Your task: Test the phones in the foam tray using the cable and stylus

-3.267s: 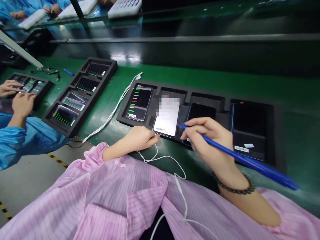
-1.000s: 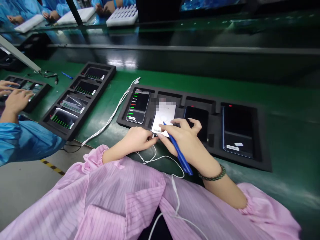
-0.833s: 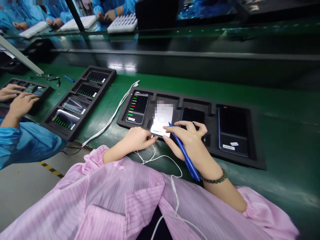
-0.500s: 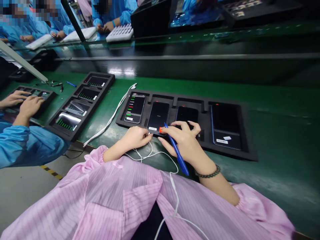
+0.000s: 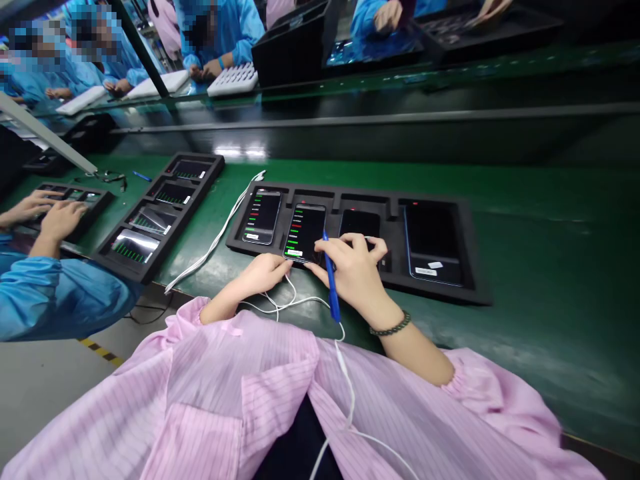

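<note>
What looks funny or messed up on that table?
One small thing: on the rightmost phone in the rightmost tray, a little white piece sits crooked, tilted differently from the label beside it. I can't tell what it is. I don't see any spills.

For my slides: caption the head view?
Left hand at a phone in a black tray, right hand holding a blue pen.
</note>
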`<state>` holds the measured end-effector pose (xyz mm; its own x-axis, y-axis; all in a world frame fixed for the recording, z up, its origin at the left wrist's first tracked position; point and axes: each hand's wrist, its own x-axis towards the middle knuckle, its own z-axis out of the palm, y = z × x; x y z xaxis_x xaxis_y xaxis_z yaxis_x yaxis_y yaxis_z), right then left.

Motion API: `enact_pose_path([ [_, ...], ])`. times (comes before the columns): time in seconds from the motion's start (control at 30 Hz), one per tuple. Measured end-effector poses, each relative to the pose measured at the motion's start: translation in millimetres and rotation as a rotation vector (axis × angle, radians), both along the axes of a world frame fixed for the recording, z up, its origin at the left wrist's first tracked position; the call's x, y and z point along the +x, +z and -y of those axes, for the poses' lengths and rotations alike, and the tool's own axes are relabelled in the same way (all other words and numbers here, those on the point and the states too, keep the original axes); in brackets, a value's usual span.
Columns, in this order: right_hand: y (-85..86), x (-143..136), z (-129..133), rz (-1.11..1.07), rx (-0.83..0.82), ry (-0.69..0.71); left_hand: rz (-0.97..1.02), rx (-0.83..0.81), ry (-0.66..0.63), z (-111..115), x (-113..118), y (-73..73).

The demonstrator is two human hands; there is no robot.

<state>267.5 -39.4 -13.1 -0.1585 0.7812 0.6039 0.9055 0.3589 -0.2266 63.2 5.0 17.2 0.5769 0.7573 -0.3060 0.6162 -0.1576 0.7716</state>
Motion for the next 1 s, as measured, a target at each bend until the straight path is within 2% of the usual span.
enact_pose_path([
  [0.1, 5.9, -0.9, -5.3, -0.017, -0.041, -0.106, 0.204, -0.521, -0.197, 4.2, -4.0, 3.8],
  [0.17, 12.7, 5.5, -11.2, -0.068, -0.080, -0.121, 0.299, -0.618, -0.229, 9.4, 1.4, 5.7],
  [0.23, 18.9, 20.3, -20.7, -0.126, -0.136, -0.113, 0.329, -0.566, -0.155, 15.7, 14.5, 5.2],
  [0.33, 20.2, 52.9, -42.9, -0.171, -0.226, -0.160, 0.265, -0.544, -0.112, 25.0, 41.7, -1.1],
  [0.4, 14.4, 73.4, -59.8, -0.168, -0.281, -0.218, 0.220, -0.510, -0.086, 29.5, 58.0, -7.8],
  [0.5, 1.1, 91.1, -78.2, -0.132, -0.351, -0.200, 0.186, -0.417, -0.028, 32.9, 72.6, -16.1],
  [0.63, -8.5, 92.2, -82.9, -0.097, -0.404, -0.143, 0.194, -0.374, 0.044, 33.3, 77.7, -16.8],
  [0.87, -0.6, 82.9, -78.3, -0.028, -0.476, -0.177, 0.226, -0.403, 0.136, 32.3, 86.6, -17.0],
  [1.0, 2.2, 80.2, -77.1, -0.067, -0.445, -0.203, 0.212, -0.285, 0.192, 38.2, 91.4, -20.0],
])
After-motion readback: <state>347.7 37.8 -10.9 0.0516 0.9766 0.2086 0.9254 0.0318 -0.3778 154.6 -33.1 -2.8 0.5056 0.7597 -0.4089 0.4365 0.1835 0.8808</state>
